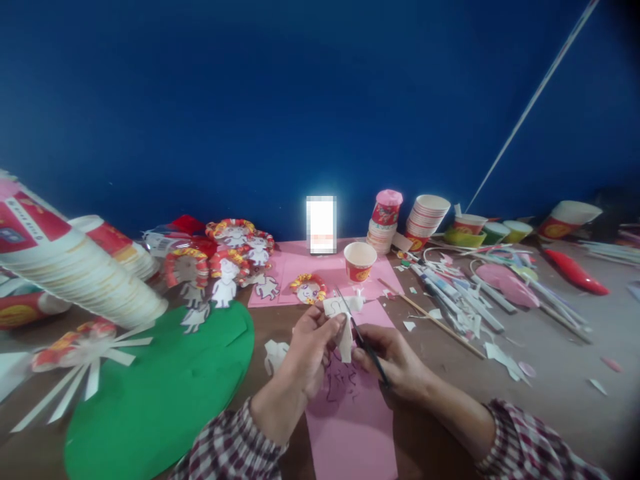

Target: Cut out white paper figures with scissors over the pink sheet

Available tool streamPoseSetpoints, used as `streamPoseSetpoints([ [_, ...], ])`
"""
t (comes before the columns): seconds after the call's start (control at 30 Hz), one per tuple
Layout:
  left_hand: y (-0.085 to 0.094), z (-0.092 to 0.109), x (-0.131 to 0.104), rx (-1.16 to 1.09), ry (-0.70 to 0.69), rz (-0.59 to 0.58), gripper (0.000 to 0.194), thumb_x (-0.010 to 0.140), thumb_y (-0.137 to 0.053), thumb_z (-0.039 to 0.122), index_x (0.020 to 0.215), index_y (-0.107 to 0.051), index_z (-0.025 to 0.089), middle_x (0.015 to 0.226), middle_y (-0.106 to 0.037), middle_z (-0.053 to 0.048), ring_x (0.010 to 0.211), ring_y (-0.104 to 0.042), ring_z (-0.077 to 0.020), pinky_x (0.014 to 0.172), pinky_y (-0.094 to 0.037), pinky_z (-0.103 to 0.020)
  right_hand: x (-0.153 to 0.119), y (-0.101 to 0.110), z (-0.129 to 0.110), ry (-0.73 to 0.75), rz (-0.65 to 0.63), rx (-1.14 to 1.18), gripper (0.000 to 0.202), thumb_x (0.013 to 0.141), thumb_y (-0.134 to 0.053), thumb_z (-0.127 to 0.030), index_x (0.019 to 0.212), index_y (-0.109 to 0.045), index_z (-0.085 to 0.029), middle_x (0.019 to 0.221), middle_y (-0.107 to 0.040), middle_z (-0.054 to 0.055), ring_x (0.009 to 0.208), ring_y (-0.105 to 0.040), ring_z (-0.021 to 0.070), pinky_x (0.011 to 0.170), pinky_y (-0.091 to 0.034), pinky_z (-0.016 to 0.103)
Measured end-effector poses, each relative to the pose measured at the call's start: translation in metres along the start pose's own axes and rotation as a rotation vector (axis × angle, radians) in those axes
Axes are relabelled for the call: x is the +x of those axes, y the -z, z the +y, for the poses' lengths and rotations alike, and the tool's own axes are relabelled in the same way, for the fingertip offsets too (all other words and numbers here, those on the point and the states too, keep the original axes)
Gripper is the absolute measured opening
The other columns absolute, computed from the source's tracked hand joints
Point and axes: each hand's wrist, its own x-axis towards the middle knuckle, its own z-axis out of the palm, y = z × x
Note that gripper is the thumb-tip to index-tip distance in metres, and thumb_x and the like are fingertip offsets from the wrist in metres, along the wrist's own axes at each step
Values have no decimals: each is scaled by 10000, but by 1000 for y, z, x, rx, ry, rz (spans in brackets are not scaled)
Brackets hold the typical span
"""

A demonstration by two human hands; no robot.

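My left hand (306, 350) pinches a small piece of white paper (336, 308) with a dark drawn line on it. In my right hand (395, 363) is a pair of black-handled scissors (369, 352), its blades up against the paper's right side. Both hands are over a pink sheet (350, 433) marked with dark strokes. Just beyond them lies a round paper face (307, 289) with a red and yellow rim. A white paper cutout (275, 355) sits beside my left wrist, partly covered by it.
A paper cup (360, 262) stands on pink paper ahead. Stacked cups (427, 220) rise behind it; another stack (95, 267) leans at left over a green disc (165, 400). Cutout paper figures (225, 283) lie back left. Markers (450, 293), a wooden stick (435, 320) and scraps spread right.
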Motion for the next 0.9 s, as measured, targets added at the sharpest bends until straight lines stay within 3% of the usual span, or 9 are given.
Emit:
streamPoseSetpoints([
  [0.23,0,-2,1,23,0,-5,284,636,-726,264,758,-490,165,552,-514,61,415,-455,-43,419,-366,-165,0,0,4,15,14,-33,285,769,-630,-394,848,-555,-131,601,-442,-35,523,-360,80,474,-294,200],
  [0.43,3,4,2,126,-96,-8,379,643,-723,263,957,-526,182,790,-617,0,604,-575,-97,546,-466,-218,1,6,0,-12,-2,-74,281,766,-632,-385,856,-555,-129,599,-438,-38,527,-361,81,479,-298,200],
  [0.57,7,8,5,163,-131,31,378,641,-725,250,958,-539,164,753,-613,4,610,-566,-89,549,-466,-203,1,8,-3,-23,-34,-134,278,778,-621,-370,902,-567,-127,612,-446,-34,545,-367,86,497,-300,206],
  [0.7,8,9,6,122,-100,28,445,600,-757,234,981,-535,172,755,-630,3,631,-586,-99,589,-480,-216,1,6,-3,5,-39,-144,222,768,-631,-349,781,-567,-137,609,-434,-36,555,-360,87,505,-293,202],
  [0.9,0,8,2,12,-29,33,440,585,-763,198,958,-532,175,742,-625,14,601,-586,-91,582,-488,-212,1,3,-5,15,-32,-81,190,752,-634,-312,757,-558,-138,624,-419,-34,559,-330,86,497,-277,199],
])
